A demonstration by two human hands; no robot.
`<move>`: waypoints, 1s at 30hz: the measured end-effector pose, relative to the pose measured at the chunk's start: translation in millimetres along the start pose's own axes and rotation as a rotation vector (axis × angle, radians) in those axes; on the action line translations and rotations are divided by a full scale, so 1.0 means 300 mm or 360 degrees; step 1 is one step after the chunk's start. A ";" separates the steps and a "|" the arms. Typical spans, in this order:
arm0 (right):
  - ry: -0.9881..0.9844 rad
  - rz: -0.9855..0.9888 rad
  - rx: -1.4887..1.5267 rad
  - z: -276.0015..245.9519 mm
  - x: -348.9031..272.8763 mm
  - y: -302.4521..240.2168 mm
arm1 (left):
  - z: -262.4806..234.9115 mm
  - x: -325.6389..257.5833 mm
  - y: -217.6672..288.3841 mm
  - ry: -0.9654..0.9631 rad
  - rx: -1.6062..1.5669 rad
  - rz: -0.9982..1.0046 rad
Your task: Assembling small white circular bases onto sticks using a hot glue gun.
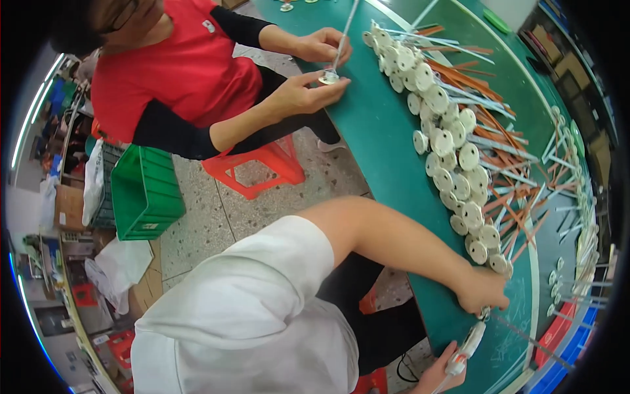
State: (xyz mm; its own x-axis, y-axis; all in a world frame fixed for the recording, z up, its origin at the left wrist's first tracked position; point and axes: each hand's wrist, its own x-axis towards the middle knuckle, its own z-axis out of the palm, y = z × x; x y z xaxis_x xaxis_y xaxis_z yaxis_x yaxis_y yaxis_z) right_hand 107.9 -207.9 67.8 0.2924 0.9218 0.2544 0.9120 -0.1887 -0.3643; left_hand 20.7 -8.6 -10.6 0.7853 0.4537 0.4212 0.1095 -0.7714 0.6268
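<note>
My left hand (482, 289) reaches out over the green table, its fingers curled down around a small piece I cannot make out. A thin dark strip (525, 337) runs from just below these fingers toward the lower right. Close by, my right hand (445, 373) is at the table's near edge, closed on a white piece (470, 341) with an orange-red spot. Its exact kind does not show. Beyond my left hand lies a long heap of white round discs (461, 186), with orange and pale strips (502, 148) sticking out to the right.
At the upper left, a co-worker in a red shirt (190, 72) holds a white disc (329, 77) with an upright pale strip. More discs and strips line the table's (387, 171) far side. A red stool (259, 167) and a green crate (146, 194) stand on the floor.
</note>
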 end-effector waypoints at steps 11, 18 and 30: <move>0.0046 -0.0219 -0.0027 0.023 0.024 -0.008 | -0.039 -0.003 -0.003 -0.0093 -0.0117 -0.0042; -0.0045 -0.0090 -0.0118 0.010 0.019 -0.010 | -0.031 -0.007 -0.007 -0.0080 -0.0207 -0.0004; 0.0038 -0.0144 -0.0657 0.046 0.031 0.064 | -0.040 -0.005 -0.001 -0.0132 -0.0193 -0.0054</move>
State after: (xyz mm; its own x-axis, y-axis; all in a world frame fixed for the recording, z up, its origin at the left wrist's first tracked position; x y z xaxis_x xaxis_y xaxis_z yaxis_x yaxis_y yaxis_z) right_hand 124.3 -198.2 50.9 0.2080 0.9338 0.2913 0.9716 -0.2315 0.0486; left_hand 12.0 -3.6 -3.7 0.8306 0.4362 0.3462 0.0662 -0.6946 0.7164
